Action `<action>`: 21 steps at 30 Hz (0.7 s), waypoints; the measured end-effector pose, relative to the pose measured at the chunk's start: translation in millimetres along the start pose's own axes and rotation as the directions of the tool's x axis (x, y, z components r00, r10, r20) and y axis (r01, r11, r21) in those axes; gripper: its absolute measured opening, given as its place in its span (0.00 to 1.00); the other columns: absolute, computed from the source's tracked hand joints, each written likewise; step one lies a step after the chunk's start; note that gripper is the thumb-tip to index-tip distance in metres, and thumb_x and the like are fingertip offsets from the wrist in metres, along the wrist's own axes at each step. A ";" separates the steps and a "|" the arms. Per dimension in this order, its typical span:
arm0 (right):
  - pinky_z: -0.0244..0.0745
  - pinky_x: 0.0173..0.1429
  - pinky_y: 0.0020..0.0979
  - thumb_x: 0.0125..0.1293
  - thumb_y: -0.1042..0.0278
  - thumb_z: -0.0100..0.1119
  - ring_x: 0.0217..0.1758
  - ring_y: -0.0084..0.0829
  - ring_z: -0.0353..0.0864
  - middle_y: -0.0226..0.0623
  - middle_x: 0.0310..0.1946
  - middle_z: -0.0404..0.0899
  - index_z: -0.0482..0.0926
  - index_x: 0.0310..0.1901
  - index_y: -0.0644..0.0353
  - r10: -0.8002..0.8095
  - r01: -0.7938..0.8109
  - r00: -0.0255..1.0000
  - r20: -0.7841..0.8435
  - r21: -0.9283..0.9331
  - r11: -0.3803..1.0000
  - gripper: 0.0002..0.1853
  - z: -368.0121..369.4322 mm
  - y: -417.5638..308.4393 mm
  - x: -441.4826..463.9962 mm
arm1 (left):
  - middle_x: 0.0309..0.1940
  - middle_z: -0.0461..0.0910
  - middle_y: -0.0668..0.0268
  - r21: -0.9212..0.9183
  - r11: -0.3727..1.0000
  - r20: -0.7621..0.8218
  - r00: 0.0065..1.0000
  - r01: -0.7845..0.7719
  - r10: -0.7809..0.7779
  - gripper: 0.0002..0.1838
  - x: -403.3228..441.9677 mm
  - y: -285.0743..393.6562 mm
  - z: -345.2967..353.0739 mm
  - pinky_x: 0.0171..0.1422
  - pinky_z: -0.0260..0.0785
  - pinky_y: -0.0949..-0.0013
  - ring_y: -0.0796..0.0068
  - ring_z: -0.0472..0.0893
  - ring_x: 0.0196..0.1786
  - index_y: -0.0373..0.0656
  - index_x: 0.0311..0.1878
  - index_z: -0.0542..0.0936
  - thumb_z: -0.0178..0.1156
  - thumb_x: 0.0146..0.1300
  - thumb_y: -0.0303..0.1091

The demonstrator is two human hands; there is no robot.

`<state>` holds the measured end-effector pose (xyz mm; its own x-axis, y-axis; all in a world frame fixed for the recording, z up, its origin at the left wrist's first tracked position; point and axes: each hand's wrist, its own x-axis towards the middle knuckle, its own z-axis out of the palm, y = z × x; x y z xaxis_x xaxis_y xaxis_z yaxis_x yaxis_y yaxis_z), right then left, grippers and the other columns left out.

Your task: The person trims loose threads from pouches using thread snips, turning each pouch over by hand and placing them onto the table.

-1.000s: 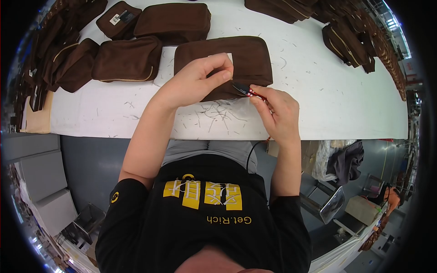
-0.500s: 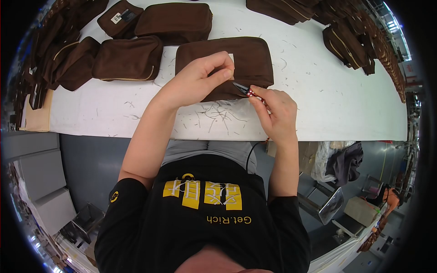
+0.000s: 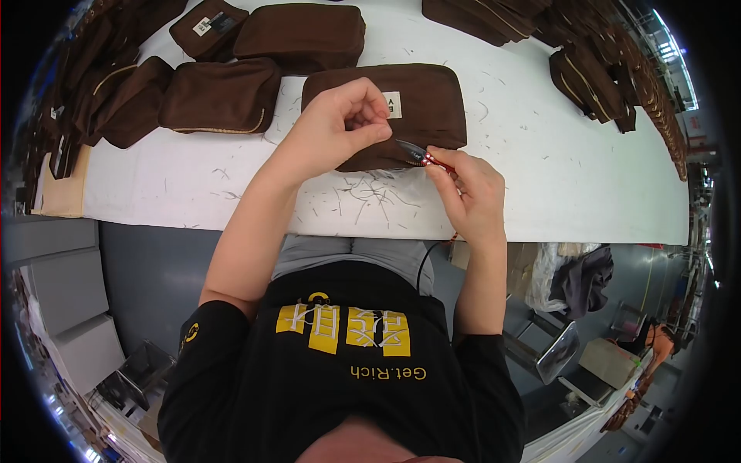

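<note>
A brown fabric zip pouch (image 3: 428,100) lies on the white table in front of me, with a small pale label (image 3: 394,105) on its upper face. My left hand (image 3: 340,127) is over the pouch's left part, thumb and forefinger pinched together; anything between them is too small to make out. Held in my right hand (image 3: 472,189) is a pair of thread snips (image 3: 415,153) with dark blades and red handles. The blades point left toward my left fingertips, over the pouch's near edge. Part of the pouch is hidden under my left hand.
More brown pouches (image 3: 220,96) lie at the left and back, one with a tag (image 3: 204,26). Others (image 3: 587,81) are piled at the right. Thread scraps (image 3: 374,193) litter the white table (image 3: 579,185) near its front edge. A stool (image 3: 552,351) stands on the floor at right.
My left fingers have shifted slightly left of the snips, and more of the label shows. The snips stay in my right hand, their blades appearing closer together.
</note>
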<state>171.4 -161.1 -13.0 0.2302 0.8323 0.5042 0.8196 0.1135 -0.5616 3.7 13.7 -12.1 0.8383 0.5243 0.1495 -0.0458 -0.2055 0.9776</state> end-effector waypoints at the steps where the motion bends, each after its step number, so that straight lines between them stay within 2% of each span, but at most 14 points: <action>1: 0.72 0.30 0.30 0.62 0.67 0.69 0.23 0.31 0.80 0.32 0.25 0.83 0.84 0.40 0.58 -0.020 0.020 1.000 0.008 0.010 1.000 0.08 0.2 -1.0 0.9 | 0.33 0.80 0.71 -0.022 1.000 0.001 1.000 0.006 -0.006 0.10 0.4 0.4 -0.1 0.44 0.69 0.79 0.86 0.77 0.37 0.41 0.42 0.74 0.67 0.63 0.23; 6: 0.72 0.31 0.30 0.62 0.66 0.69 0.23 0.31 0.79 0.33 0.27 0.84 0.85 0.41 0.58 -0.059 0.059 0.998 0.022 0.029 0.998 0.09 2.7 -6.2 5.9 | 0.33 0.80 0.70 -0.136 0.989 0.013 0.998 0.059 -0.058 0.13 1.6 2.3 -6.3 0.46 0.71 0.79 0.85 0.79 0.39 0.42 0.44 0.70 0.67 0.64 0.23; 9: 0.73 0.32 0.30 0.61 0.66 0.70 0.23 0.31 0.79 0.33 0.26 0.83 0.84 0.42 0.57 0.030 -0.031 1.000 0.008 0.116 0.993 0.09 6.8 -3.4 1.4 | 0.33 0.81 0.69 -0.177 0.981 0.018 0.997 0.079 -0.077 0.14 0.5 -0.7 -8.7 0.47 0.71 0.79 0.84 0.79 0.39 0.43 0.44 0.69 0.67 0.64 0.24; 12: 0.72 0.31 0.31 0.60 0.65 0.71 0.23 0.31 0.78 0.32 0.24 0.82 0.84 0.42 0.58 0.039 -0.040 0.999 0.026 0.051 0.998 0.10 3.9 -5.6 0.6 | 0.34 0.81 0.69 -0.186 0.977 0.019 0.995 0.103 -0.101 0.15 -0.2 1.8 -9.6 0.47 0.71 0.78 0.84 0.79 0.39 0.43 0.45 0.69 0.67 0.64 0.24; 15: 0.70 0.30 0.31 0.60 0.66 0.71 0.22 0.31 0.77 0.31 0.23 0.81 0.84 0.42 0.58 -0.076 0.077 0.997 0.017 -0.029 0.997 0.10 1.8 -4.8 4.6 | 0.34 0.82 0.68 -0.202 0.971 0.029 0.992 0.127 -0.123 0.15 0.7 2.1 -10.9 0.48 0.71 0.78 0.83 0.80 0.39 0.43 0.45 0.69 0.68 0.63 0.25; 21: 0.69 0.30 0.31 0.60 0.67 0.70 0.22 0.30 0.77 0.30 0.23 0.81 0.85 0.41 0.58 -0.102 0.103 0.994 0.028 -0.032 0.994 0.09 3.0 -2.3 5.6 | 0.34 0.83 0.67 -0.184 0.971 0.014 0.988 0.154 -0.154 0.16 1.5 6.1 -9.6 0.48 0.71 0.77 0.82 0.80 0.39 0.42 0.45 0.69 0.68 0.63 0.25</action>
<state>169.1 -155.1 -10.8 0.1305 0.8313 0.5402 0.8555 0.1810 -0.4851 -0.5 21.2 -4.5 0.8429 0.5380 -0.0053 -0.0152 0.0336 0.9993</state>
